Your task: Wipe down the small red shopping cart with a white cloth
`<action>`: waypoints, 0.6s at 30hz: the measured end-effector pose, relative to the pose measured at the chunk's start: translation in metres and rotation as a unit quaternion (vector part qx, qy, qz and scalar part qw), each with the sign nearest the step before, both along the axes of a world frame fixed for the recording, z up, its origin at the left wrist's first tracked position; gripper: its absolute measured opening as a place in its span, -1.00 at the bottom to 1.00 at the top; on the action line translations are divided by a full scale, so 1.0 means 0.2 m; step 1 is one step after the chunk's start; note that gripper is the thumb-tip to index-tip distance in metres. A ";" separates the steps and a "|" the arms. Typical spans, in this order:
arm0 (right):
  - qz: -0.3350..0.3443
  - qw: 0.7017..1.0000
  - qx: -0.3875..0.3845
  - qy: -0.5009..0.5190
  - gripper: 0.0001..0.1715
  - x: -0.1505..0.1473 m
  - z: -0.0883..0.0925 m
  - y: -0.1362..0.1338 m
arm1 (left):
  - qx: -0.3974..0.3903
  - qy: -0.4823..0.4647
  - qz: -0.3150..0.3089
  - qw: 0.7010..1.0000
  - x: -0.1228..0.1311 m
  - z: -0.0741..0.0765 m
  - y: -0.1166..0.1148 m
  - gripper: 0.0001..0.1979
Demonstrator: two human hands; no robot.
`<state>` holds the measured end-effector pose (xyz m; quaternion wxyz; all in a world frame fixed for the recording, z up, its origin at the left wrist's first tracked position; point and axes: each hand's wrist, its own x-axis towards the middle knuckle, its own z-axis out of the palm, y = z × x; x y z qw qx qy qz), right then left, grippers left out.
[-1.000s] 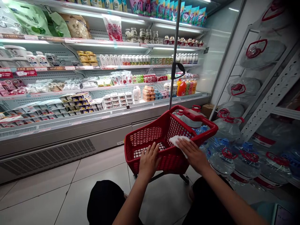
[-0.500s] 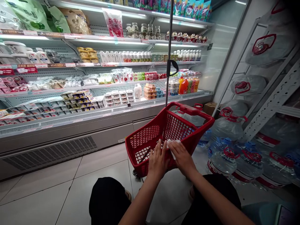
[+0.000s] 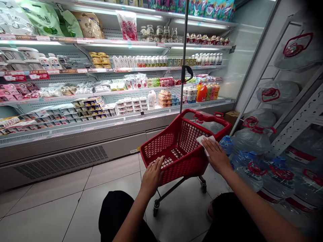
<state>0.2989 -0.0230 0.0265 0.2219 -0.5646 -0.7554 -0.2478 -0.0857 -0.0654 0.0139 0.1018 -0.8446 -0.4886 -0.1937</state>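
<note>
I log: left grip (image 3: 151,176) open, fingers spread flat on the near wall of the red basket cart (image 3: 174,139), right grip (image 3: 217,156) open, palm pressing white cloth (image 3: 204,139) onto the cart's right rim, cart on tiled floor (image 3: 75,201), between chiller shelves (image 3: 101,119) and water jugs (image 3: 252,141).

We can't read much for sure. Big white Chinese chars stand on the green bag (image 3: 41,16) top left, and dark ones on the tan bag (image 3: 88,25) next to it; strokes too blurred to spell out. The pink hanging bag (image 3: 127,25) has three large red Chinese chars, approx. only. Red price tags (image 3: 15,77) on the shelf edge carry white print, too small. Water jugs (image 3: 277,92) show a red ring logo w/o legible wording.
</note>
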 end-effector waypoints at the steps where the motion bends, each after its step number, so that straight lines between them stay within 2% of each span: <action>1: 0.000 1.000 0.001 0.008 -0.14 -0.06 -0.01 0.01 | 0.003 0.001 0.014 1.000 0.02 -0.02 0.01 -0.28; 4: 0.048 0.998 -0.020 0.018 -0.13 -0.32 -0.09 -0.01 | 0.014 -0.003 0.063 0.998 0.12 -0.06 0.03 -0.25; 7: 0.129 0.990 -0.050 0.032 -0.09 -0.61 -0.17 -0.13 | 0.034 -0.013 0.093 0.995 0.23 -0.09 -0.01 -0.22; 10: 0.202 0.975 -0.080 0.035 0.07 -0.79 -0.21 -0.29 | 0.033 -0.032 0.076 0.996 0.29 -0.08 -0.08 -0.15; 13: 0.247 0.963 -0.101 0.025 0.19 -0.80 -0.20 -0.39 | -0.002 -0.058 -0.006 0.998 0.23 -0.02 -0.12 -0.08; 16: 0.247 0.963 -0.105 0.010 0.13 -0.65 -0.18 -0.38 | -0.039 -0.032 -0.081 0.995 0.08 0.04 -0.09 0.06; 18: 0.207 0.974 -0.093 0.017 0.03 -0.50 -0.16 -0.31 | -0.053 0.001 -0.099 0.994 -0.01 0.07 -0.04 0.16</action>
